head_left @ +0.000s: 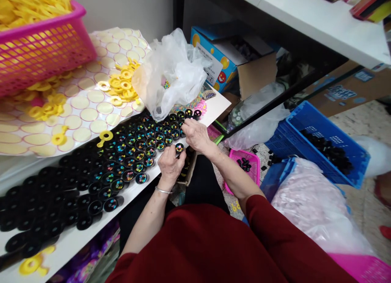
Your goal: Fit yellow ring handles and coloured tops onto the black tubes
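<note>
Across the white surface [73, 244], a plastic bag [172, 75] partly covers beads [200, 108]. Left hand [171, 165]: grip clamped on 1 black cup [179, 148]. Right hand [198, 135]: fingertips obscured, grip cannot be told.

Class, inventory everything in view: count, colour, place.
Black cups: dozens, black, white table
Beads: many, multicoloured, in some cups
Circle-printed sheet: one, whitish, behind cups
Large basket: one, pink, upper left
Yellow pieces: many, yellow, basket, sheet, table
Plastic bag: one, translucent, beyond cups
Open carton: one, blue, upper centre
Crate: at least one, blue, right
Small basket: one, pink, floor
Sacks: at least two, translucent, right
Shelf: one, white, upper right
Shirt: one, dark red, bottom
Left grip: one, bare, around beaded cup
Right grip: one, bare, beside cups
</note>
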`<state>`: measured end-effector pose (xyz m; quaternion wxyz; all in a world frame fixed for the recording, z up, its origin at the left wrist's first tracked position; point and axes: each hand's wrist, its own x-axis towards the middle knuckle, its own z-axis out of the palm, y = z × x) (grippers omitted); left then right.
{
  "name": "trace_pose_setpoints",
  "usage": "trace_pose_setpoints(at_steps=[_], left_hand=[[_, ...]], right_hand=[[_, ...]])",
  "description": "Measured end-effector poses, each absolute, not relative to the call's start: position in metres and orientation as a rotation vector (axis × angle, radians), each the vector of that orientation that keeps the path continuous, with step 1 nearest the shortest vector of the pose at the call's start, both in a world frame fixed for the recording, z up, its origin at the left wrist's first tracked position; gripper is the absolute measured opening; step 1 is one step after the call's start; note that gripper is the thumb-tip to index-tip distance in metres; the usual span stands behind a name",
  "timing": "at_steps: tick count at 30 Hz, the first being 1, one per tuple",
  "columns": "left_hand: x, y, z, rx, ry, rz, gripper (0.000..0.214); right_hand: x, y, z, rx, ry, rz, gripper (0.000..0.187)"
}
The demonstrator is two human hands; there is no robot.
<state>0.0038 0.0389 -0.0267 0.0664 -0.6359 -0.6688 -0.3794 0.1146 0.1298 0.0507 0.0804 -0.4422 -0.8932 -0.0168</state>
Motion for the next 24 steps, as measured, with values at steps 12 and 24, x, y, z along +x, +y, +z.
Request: trace_pose_setpoints(at_steps=[12,24], left_hand=[[0.004,0.038,-0.026,-1.914,-2.058,-1.159,0.022],[0.005,0.039,-0.026,-1.929,-2.110,-1.182,0.021]], right_hand=[[0.112,0.136,0.062,-1.187,-2.842,-0.066,0.028],[0.118,0.142,0.049,-1.288,-2.738,0.093,0.027]])
